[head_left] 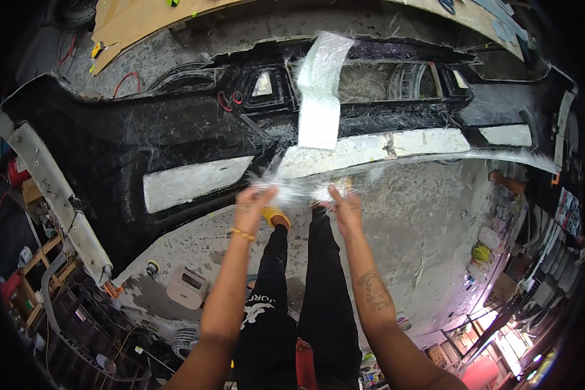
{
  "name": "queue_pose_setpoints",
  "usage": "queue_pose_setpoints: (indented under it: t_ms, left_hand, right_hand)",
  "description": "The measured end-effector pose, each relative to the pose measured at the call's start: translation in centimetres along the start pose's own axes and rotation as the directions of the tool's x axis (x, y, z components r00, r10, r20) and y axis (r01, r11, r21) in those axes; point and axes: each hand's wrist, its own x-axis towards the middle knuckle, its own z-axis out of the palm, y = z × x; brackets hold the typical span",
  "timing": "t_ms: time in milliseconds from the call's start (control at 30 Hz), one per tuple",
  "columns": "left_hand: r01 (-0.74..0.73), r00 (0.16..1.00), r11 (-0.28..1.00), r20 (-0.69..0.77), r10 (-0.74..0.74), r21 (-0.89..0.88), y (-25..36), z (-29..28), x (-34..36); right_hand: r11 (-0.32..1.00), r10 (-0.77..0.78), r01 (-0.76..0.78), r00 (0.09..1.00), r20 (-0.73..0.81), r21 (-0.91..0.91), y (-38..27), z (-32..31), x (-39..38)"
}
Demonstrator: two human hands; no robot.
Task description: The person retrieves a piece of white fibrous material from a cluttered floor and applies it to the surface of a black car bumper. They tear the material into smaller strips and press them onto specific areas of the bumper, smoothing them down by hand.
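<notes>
Our bare forearms (pixel 222 312) lie nearest, reaching up over our dark trousers (pixel 331 292) toward the near edge of a big black bumper (pixel 104 130); a yellow bracelet (pixel 242 234) circles one wrist. Just off that edge, near the bumper's middle, we hold loose white fibres (pixel 276 193) in both hands. Our left hand (pixel 248 205) has its grip pinched nearly closed on one tuft, thumb against fingers, and our right hand (pixel 346 207) has its grip closed the same way on another tuft; the strands blur, so we cannot tell whether the two tufts are joined or whether they touch the bumper. A pale fibre sheet (pixel 320 123) drapes over the bumper's middle, from its far edge toward its near side. Left of the sheet, we see red-handled scissors (pixel 225 101) lying on the bumper. A white patch (pixel 198 182) covers part of the bumper's left half, and more white runs along its near edge to the right. Below the bumper, a yellow clog (pixel 277 220) stands on the stained floor (pixel 396 260). Beside the bumper's right end shows another person's hand (pixel 498 177), and beyond its far side lies brown cardboard (pixel 136 26).
</notes>
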Motion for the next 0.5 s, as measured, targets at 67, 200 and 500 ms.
queue_pose_setpoints:
  t_ms: [67, 200, 500]
  left_hand:
    - [-0.093, 0.994, 0.983, 0.046, 0.101, -0.156, -1.8, 3.7, -0.1]
    - [0.013, 1.0, 0.94, 0.019, -0.007, -0.341, -3.6, 6.2, 0.4]
    - [0.044, 0.993, 0.986, 0.098, -0.061, 0.161, -3.8, 4.4, 0.3]
  right_hand:
    - [0.996, 0.009, -0.012, 0.999, 0.038, 0.094, 1.9, 3.0, -1.2]
    - [0.96, 0.081, -0.098, 0.994, 0.074, 0.263, 2.8, 5.1, -3.1]
    - [0.969, -0.002, 0.037, 0.99, 0.142, -0.246, 0.3, 4.7, -1.7]
